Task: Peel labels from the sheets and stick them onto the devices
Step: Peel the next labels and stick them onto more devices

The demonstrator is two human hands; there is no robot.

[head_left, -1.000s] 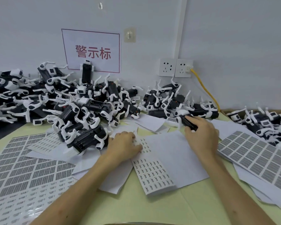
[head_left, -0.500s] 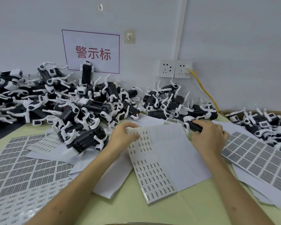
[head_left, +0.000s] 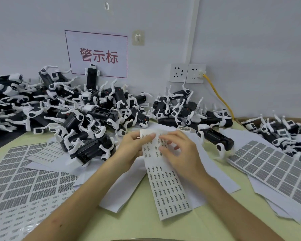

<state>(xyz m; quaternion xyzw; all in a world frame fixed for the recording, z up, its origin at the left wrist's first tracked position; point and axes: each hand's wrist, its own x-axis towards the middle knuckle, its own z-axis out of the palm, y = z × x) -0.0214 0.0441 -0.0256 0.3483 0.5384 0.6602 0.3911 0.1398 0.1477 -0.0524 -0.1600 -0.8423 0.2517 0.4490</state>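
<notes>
One view only, from the head camera. The left hand [head_left: 130,152] pinches the upper left edge of a narrow label sheet [head_left: 169,186], thumb on top, and lifts that end off the tabletop [head_left: 139,221]. The sheet's lower end lies flat on loose white paper [head_left: 214,173]. The right hand [head_left: 182,155] has its fingers bent down onto the top rows of the sheet, close to the left thumb. Whether a label is already nipped there cannot be told. A single device [head_left: 215,139] stands apart just right of the hands, touched by neither.

Judgement: the step in hand is lifting one label. It is best done by bending the backing away at the corner so the label's edge stands up, then drawing it off slowly, with a firm left grip near the row being worked. The labels are closely set, so a careless nail could raise two.

Room: the pile of devices [head_left: 94,115] crowds the left and rear, its nearest unit just beside the left wrist. Larger sheets [head_left: 274,169] lie to the right and far left. The short path rightwards to the single device looks open.
</notes>
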